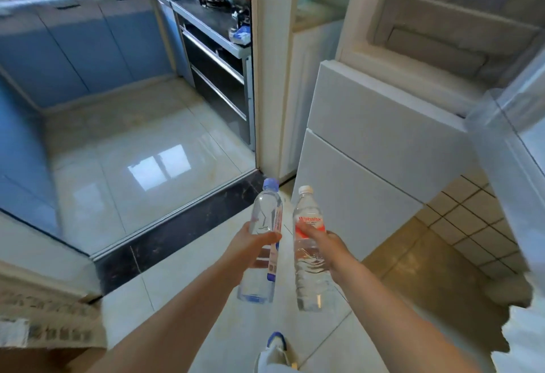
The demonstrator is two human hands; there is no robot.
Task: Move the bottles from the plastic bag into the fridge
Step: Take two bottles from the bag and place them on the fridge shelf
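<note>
Two clear plastic water bottles were in transit in the head view, side by side and just apart. The left hand (250, 247) had curled round the blue-capped, blue-labelled bottle (264, 240) at mid-body; the right hand (327, 247) gripped the white-capped, red-labelled bottle (309, 254) likewise. The white fridge (368, 142) stood ahead and right of the right hand, its upper door apparently open. Carrying both upright and loading one at a time seemed wisest.

Clear plastic bottles (309, 254), glossy floor tiles (147, 172)
</note>
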